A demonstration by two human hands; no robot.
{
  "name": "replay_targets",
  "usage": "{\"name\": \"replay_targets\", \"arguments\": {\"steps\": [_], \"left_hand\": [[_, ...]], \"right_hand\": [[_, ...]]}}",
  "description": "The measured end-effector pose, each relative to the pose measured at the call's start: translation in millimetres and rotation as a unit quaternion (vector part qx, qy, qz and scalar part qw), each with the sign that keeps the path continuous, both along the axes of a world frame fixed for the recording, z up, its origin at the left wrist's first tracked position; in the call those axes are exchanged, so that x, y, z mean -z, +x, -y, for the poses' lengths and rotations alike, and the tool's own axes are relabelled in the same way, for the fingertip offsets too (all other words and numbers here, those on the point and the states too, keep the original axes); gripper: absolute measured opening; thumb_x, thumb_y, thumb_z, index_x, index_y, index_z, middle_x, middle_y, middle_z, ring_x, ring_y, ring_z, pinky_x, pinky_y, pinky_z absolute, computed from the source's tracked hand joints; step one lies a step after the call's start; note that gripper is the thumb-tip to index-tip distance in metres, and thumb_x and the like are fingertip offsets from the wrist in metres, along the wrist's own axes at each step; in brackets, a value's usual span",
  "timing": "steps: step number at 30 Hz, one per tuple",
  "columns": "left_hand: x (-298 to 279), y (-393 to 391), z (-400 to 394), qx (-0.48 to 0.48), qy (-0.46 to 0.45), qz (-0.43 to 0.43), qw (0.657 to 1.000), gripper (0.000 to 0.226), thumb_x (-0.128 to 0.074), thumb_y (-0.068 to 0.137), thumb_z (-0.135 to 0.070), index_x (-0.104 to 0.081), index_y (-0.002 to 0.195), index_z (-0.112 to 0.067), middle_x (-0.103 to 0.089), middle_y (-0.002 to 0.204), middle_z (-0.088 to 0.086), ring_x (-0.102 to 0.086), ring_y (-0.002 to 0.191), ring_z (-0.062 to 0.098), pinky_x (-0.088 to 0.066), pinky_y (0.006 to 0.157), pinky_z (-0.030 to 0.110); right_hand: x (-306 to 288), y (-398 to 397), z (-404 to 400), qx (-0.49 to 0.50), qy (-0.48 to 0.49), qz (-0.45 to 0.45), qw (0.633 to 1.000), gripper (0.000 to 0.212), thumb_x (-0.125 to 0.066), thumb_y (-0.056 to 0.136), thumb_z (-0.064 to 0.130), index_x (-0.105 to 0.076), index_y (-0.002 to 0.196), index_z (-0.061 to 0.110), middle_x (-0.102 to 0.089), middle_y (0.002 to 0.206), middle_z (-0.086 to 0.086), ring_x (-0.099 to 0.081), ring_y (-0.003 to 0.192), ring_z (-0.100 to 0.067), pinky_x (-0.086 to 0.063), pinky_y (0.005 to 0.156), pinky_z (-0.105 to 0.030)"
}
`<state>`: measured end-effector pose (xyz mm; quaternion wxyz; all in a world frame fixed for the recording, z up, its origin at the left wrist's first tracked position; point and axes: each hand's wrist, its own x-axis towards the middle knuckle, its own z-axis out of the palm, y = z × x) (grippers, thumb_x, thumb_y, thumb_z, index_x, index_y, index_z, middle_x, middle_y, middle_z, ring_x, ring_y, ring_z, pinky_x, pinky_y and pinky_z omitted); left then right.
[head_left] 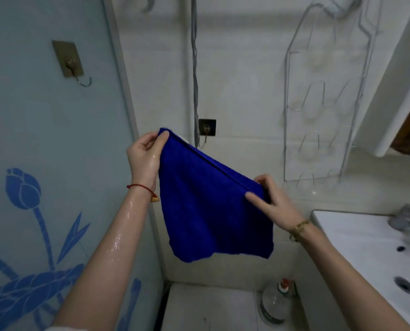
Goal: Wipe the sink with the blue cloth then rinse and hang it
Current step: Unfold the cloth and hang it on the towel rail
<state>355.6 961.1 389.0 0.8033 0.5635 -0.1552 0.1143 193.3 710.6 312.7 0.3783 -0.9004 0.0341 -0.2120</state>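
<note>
The blue cloth (213, 206) hangs spread in the air in front of the tiled wall, folded along its slanted top edge. My left hand (146, 156) pinches its upper left corner. My right hand (270, 201) pinches the lower right end of that top edge. Just behind the raised corner, a dark wall hook (207, 129) is fixed to the tiles. The white sink (356, 237) with its metal tap (406, 220) sits at the right edge, away from the cloth. Both forearms look wet.
A second hook (71, 62) is stuck on the frosted glass panel (44, 163) at left. A wire rack (323, 111) hangs on the wall at right. A grey hose (194, 68) runs down the wall. A clear bottle (274, 304) stands on the floor below the sink.
</note>
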Motion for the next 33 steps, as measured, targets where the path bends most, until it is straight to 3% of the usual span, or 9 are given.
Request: {"name": "replay_targets", "arguments": {"steps": [2, 6, 9, 12, 15, 17, 20, 28, 33], "left_hand": [[-4.1, 4.1, -1.1, -0.005, -0.004, 0.001, 1.000, 0.012, -0.075, 0.086, -0.017, -0.074, 0.080, -0.027, -0.073, 0.076, -0.012, -0.065, 0.077, 0.004, -0.051, 0.072, 0.018], [-14.7, 10.9, -5.1, -0.015, -0.012, 0.011, 1.000, 0.010, -0.075, 0.087, -0.017, -0.073, 0.082, -0.026, -0.073, 0.080, -0.008, -0.065, 0.079, 0.005, -0.051, 0.071, 0.017], [-26.3, 17.4, -9.4, -0.026, -0.015, 0.023, 0.999, 0.007, -0.075, 0.086, -0.019, -0.073, 0.084, -0.025, -0.072, 0.084, -0.004, -0.066, 0.081, 0.008, -0.053, 0.073, 0.019], [-40.3, 25.6, -11.9, -0.037, -0.011, 0.034, 0.999, 0.006, -0.075, 0.086, -0.019, -0.072, 0.086, -0.024, -0.072, 0.084, -0.005, -0.066, 0.080, 0.008, -0.055, 0.076, 0.022], [-56.6, 33.0, -11.3, -0.043, -0.015, 0.042, 0.998, 0.005, -0.075, 0.087, -0.020, -0.071, 0.087, -0.023, -0.071, 0.084, -0.005, -0.065, 0.077, 0.004, -0.055, 0.080, 0.027], [-70.1, 37.0, -8.9, -0.044, -0.018, 0.049, 0.998, 0.005, -0.075, 0.087, -0.021, -0.071, 0.089, -0.023, -0.072, 0.086, -0.005, -0.066, 0.079, 0.005, -0.056, 0.083, 0.031], [-94.1, 44.3, -4.3, -0.043, -0.017, 0.061, 0.997, 0.006, -0.075, 0.086, -0.024, -0.071, 0.091, -0.024, -0.072, 0.091, -0.003, -0.068, 0.087, 0.010, -0.057, 0.089, 0.037], [-162.9, 66.2, 5.7, -0.039, -0.012, 0.075, 0.996, 0.020, -0.076, 0.086, -0.027, -0.072, 0.102, -0.016, -0.072, 0.092, -0.002, -0.067, 0.091, 0.012, -0.055, 0.096, 0.045], [-200.9, 77.0, 15.2, -0.052, -0.001, 0.094, 0.994, 0.023, -0.077, 0.082, -0.033, -0.075, 0.098, -0.016, -0.074, 0.096, 0.001, -0.069, 0.097, 0.018, -0.056, 0.094, 0.046]], "right_hand": [[-14.7, -4.1, 7.6, -0.018, -0.021, 0.011, 1.000, 0.037, -0.069, 0.084, 0.033, -0.044, 0.109, 0.023, -0.059, 0.099, 0.004, -0.060, 0.085, -0.012, -0.051, 0.072, -0.029], [-42.6, -5.8, 25.6, 0.002, -0.033, 0.038, 0.999, 0.019, -0.063, 0.088, 0.007, -0.058, 0.102, 0.020, -0.065, 0.096, 0.006, -0.063, 0.087, -0.010, -0.053, 0.072, -0.023], [-62.3, -3.2, 38.8, 0.037, -0.078, 0.039, 0.996, 0.013, -0.059, 0.092, 0.014, -0.066, 0.098, 0.023, -0.069, 0.092, 0.011, -0.064, 0.084, -0.003, -0.055, 0.074, -0.027], [-82.8, 0.6, 45.7, 0.085, -0.165, 0.055, 0.981, 0.013, -0.054, 0.094, 0.029, -0.065, 0.099, 0.026, -0.069, 0.085, 0.010, -0.065, 0.077, -0.009, -0.055, 0.069, -0.036], [-103.6, 8.0, 44.2, 0.181, -0.306, 0.087, 0.931, 0.020, -0.045, 0.097, 0.034, -0.058, 0.101, 0.018, -0.068, 0.076, -0.001, -0.063, 0.068, -0.026, -0.044, 0.053, -0.034], [-120.4, 15.9, 40.9, 0.241, -0.345, 0.112, 0.900, 0.022, -0.039, 0.099, 0.031, -0.050, 0.098, 0.013, -0.065, 0.070, -0.007, -0.060, 0.061, -0.033, -0.040, 0.049, -0.034], [-149.1, 25.7, 42.1, 0.271, -0.319, 0.123, 0.900, 0.017, -0.035, 0.098, 0.030, -0.041, 0.097, 0.014, -0.062, 0.068, -0.010, -0.056, 0.058, -0.035, -0.039, 0.050, -0.037], [-227.4, 8.1, 60.0, 0.101, -0.131, 0.139, 0.976, 0.025, -0.047, 0.079, 0.032, -0.039, 0.103, 0.030, -0.062, 0.087, 0.006, -0.057, 0.076, -0.021, -0.042, 0.070, -0.039], [-260.5, 9.8, 77.5, 0.049, -0.027, 0.187, 0.981, 0.024, -0.057, 0.084, 0.003, -0.054, 0.096, 0.024, -0.065, 0.091, -0.001, -0.059, 0.079, -0.019, -0.045, 0.069, -0.032]]}}
